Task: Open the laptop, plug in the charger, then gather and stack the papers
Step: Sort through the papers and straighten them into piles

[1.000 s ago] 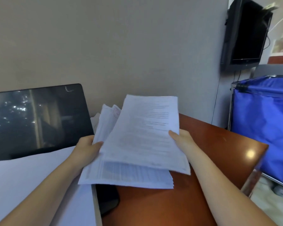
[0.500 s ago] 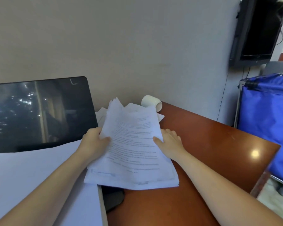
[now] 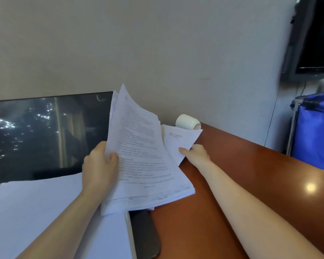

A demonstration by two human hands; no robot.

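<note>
One sheet (image 3: 178, 141) lies apart from the stack (image 3: 144, 161), and the right hand (image 3: 195, 155) has gone for it. Half a second ago both hands lay on the stack, squaring it low over the desk (image 3: 251, 184); now the right hand has let go and pinches the stray sheet at its near edge, thumb on top. That sheet lies just beside the stack, its far corner at the white cup (image 3: 188, 122) lying on its side by the wall; whether the two touch cannot be told. The left hand (image 3: 99, 165) alone carries the stack, clamped on its left edge with the thumb across the top page. It has tilted the stack up, so the far end stands in front of the right rim of the open laptop (image 3: 45, 131) screen, while the near end hangs over a dark flat thing (image 3: 144, 234) at the laptop's side. This reads as the tail of the gathering: the laptop is open, most papers are in one pile, and the stray sheet probably joins it next, after which the pile wants squaring and setting down. No charger shows, so whether it is plugged in cannot be told.
</note>
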